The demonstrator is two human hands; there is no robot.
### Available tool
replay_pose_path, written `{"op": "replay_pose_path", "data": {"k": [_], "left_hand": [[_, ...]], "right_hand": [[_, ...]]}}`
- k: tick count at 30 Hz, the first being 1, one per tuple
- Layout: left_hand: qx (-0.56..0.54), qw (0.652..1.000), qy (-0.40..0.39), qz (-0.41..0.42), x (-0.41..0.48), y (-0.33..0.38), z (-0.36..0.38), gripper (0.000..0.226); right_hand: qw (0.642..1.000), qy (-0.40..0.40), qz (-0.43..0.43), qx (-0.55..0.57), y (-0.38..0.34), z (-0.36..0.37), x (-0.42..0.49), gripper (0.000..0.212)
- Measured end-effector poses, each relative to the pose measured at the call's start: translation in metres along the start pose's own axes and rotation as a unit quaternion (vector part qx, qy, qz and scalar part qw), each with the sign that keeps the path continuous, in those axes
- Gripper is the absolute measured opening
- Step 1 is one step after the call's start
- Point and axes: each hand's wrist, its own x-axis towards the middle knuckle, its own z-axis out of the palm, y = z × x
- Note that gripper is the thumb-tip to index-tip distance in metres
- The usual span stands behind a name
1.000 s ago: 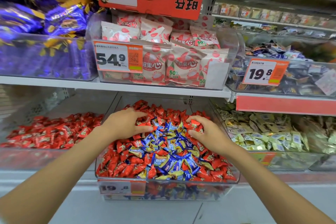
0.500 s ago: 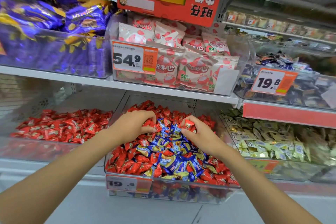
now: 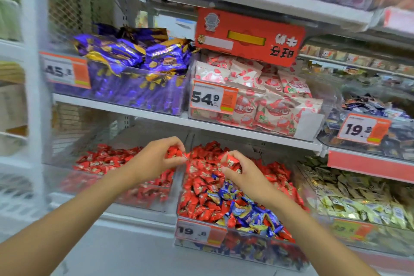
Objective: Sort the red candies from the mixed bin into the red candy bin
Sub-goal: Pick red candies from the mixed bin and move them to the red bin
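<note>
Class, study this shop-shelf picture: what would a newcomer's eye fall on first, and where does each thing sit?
First come the two hands at the centre: the left hand and the right hand each grip red candies over the lower shelf. Below the right hand sits the mixed bin of red and blue sweets, with the red candy bin to its left. On the shelf above, purple bags and a red sign stand out.

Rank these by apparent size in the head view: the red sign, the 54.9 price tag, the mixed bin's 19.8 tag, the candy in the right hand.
1. red sign
2. 54.9 price tag and mixed bin's 19.8 tag: near alike, unranked; the second sits nearer
3. candy pinched in the right hand
</note>
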Motion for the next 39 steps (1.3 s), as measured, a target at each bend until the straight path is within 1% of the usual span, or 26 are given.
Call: {"op": "replay_pose_path", "data": {"k": [3,5,6,8,9,10,11,13,14,15,17,18,20,21,23,25,27,28,29,30,31,33,34,35,37,39], "left_hand": [[0.060,0.997,0.027,-0.042,-0.009,-0.047,-0.040,0.017],[0.095,0.991,0.059,-0.075,-0.009,-0.086,-0.065,0.028],[0.107,0.987,0.076,-0.093,-0.008,-0.104,-0.076,0.030],[0.136,0.978,0.101,-0.123,-0.005,-0.134,-0.090,0.025],[0.143,0.975,0.107,-0.135,-0.001,-0.145,-0.093,0.030],[0.136,0.973,0.102,-0.154,0.001,-0.156,-0.093,0.043],[0.112,0.975,0.083,-0.172,0.002,-0.163,-0.090,0.057],[0.108,0.968,0.027,-0.226,-0.001,-0.171,-0.079,0.076],[0.146,0.957,-0.005,-0.252,-0.005,-0.174,-0.074,0.079],[0.183,0.947,-0.022,-0.263,-0.009,-0.175,-0.070,0.076],[0.213,0.945,-0.025,-0.246,-0.018,-0.165,-0.062,0.064],[0.207,0.953,-0.020,-0.222,-0.020,-0.156,-0.057,0.060],[0.191,0.969,-0.012,-0.155,-0.021,-0.130,-0.044,0.057],[0.172,0.978,-0.004,-0.117,-0.018,-0.115,-0.036,0.056],[0.127,0.991,0.017,-0.043,-0.004,-0.081,-0.017,0.053],[0.104,0.994,0.028,0.021,0.018,-0.042,0.006,0.051],[0.104,0.993,0.010,0.049,0.044,-0.005,0.030,0.051],[0.107,0.993,-0.013,0.050,0.058,0.007,0.045,0.052],[0.109,0.992,-0.042,0.040,0.072,0.018,0.061,0.054],[0.105,0.992,-0.070,0.022,0.085,0.021,0.076,0.057],[0.102,0.990,-0.096,-0.007,0.097,0.022,0.091,0.061],[0.132,0.981,-0.130,-0.066,0.114,0.014,0.118,0.074],[0.163,0.974,-0.132,-0.083,0.120,0.008,0.127,0.081],[0.189,0.969,-0.129,-0.095,0.125,0.001,0.135,0.088],[0.205,0.966,-0.106,-0.115,0.131,-0.007,0.146,0.103],[0.200,0.967,-0.077,-0.140,0.136,-0.009,0.152,0.120]], "right_hand": [[0.997,-0.015,-0.069,-0.043,-0.028,0.032,0.035,0.010],[0.990,-0.031,-0.113,-0.076,-0.044,0.056,0.066,0.010],[0.987,-0.041,-0.127,-0.091,-0.050,0.069,0.083,0.010],[0.982,-0.050,-0.140,-0.119,-0.059,0.094,0.118,0.015],[0.981,-0.055,-0.135,-0.128,-0.061,0.105,0.134,0.017],[0.980,-0.073,-0.126,-0.133,-0.062,0.117,0.150,0.022],[0.978,-0.105,-0.103,-0.144,-0.062,0.125,0.161,0.032],[0.963,-0.175,-0.056,-0.198,-0.055,0.135,0.176,0.061],[0.956,-0.183,-0.048,-0.225,-0.051,0.136,0.178,0.068],[0.955,-0.171,-0.053,-0.237,-0.047,0.131,0.175,0.067],[0.957,-0.109,-0.096,-0.250,-0.032,0.111,0.155,0.054],[0.956,-0.075,-0.116,-0.261,-0.021,0.095,0.140,0.047],[0.952,-0.022,-0.123,-0.278,0.006,0.057,0.100,0.042],[0.954,-0.005,-0.116,-0.277,0.018,0.036,0.076,0.045],[0.951,0.030,-0.090,-0.294,0.046,-0.007,0.029,0.060],[0.934,0.071,-0.058,-0.346,0.079,-0.046,-0.015,0.067],[0.907,0.095,-0.008,-0.410,0.105,-0.077,-0.051,0.062],[0.902,0.101,0.023,-0.419,0.117,-0.089,-0.065,0.053],[0.901,0.109,0.043,-0.417,0.124,-0.098,-0.076,0.044],[0.905,0.109,0.056,-0.407,0.128,-0.103,-0.085,0.042],[0.917,0.111,0.067,-0.378,0.131,-0.106,-0.091,0.045],[0.959,0.097,0.112,-0.242,0.133,-0.107,-0.098,0.070],[0.973,0.090,0.132,-0.170,0.135,-0.105,-0.099,0.078],[0.978,0.090,0.132,-0.134,0.139,-0.103,-0.099,0.076],[0.981,0.097,0.122,-0.112,0.146,-0.103,-0.099,0.063],[0.983,0.095,0.121,-0.100,0.149,-0.104,-0.100,0.062]]}}
